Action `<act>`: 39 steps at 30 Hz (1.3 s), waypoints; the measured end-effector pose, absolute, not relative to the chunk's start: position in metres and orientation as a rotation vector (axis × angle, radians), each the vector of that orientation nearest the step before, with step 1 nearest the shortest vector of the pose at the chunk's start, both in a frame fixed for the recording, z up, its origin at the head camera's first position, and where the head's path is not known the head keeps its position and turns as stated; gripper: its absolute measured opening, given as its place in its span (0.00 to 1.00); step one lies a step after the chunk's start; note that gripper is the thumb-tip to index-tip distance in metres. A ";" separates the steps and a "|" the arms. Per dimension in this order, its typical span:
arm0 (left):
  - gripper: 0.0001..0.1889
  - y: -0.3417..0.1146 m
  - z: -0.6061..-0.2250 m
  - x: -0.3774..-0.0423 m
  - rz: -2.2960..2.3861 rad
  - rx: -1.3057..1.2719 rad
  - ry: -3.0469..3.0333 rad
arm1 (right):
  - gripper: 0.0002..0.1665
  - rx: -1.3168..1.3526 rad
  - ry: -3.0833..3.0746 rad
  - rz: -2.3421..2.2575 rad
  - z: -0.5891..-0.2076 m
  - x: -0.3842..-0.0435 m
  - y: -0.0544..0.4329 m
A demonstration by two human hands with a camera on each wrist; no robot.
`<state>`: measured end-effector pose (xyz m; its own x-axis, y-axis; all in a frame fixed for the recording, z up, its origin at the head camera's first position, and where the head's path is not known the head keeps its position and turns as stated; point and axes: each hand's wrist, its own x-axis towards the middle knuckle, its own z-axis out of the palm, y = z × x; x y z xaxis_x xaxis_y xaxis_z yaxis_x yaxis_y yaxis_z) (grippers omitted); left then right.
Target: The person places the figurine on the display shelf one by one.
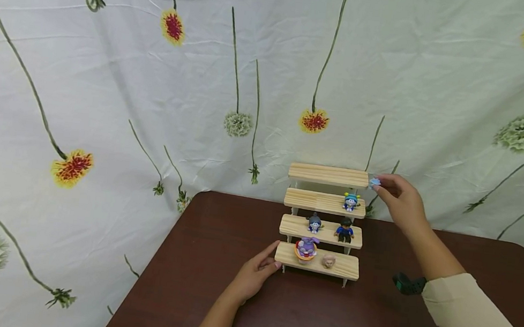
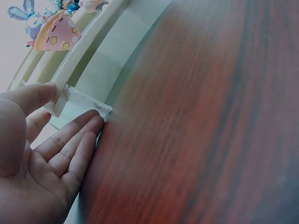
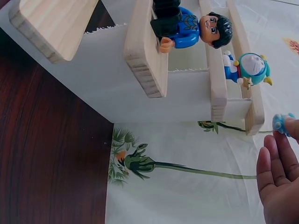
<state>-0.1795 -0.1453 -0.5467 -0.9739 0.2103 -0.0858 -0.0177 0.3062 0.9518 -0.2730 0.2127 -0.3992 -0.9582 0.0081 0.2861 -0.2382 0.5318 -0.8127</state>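
Observation:
A stepped display shelf [image 1: 320, 232] has light wooden boards on white supports. My left hand [image 1: 250, 278] holds the left end of its lowest board; in the left wrist view the thumb [image 2: 44, 93] lies against the board's end and the other fingers extend by the clear support. Beside the right end of the top board, my right hand [image 1: 400, 201] pinches a small light-blue figurine [image 3: 282, 123] between thumb and fingertips. Its far side is hidden by the thumb. On the second board from the top sits a figurine with a teal hat [image 1: 350, 202].
The third board bears a grey-blue figurine [image 1: 314, 223] and a black-haired toy figure [image 1: 345, 230]. A purple-eared figurine [image 1: 305, 248] and a small pale head-shaped figure [image 1: 328, 260] stand on the lowest board. Behind the dark wooden table [image 1: 215, 233] hangs a flowered cloth [image 1: 192, 91].

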 end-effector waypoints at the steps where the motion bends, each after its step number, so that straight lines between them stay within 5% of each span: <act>1: 0.30 -0.145 -0.547 -0.180 1.731 0.174 2.377 | 0.26 0.194 -2.517 1.392 -0.399 -0.274 0.212; 39: 0.31 -0.146 -0.547 -0.180 1.717 0.170 2.372 | 0.20 0.183 -2.608 1.279 -0.392 -0.297 0.189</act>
<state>-0.1803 -0.1460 -0.5466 -0.9717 0.2137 -0.1003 -0.0285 0.3155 0.9485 -0.2969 0.1885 -0.3920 -0.9655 -0.0107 0.2602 -0.2123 0.6111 -0.7625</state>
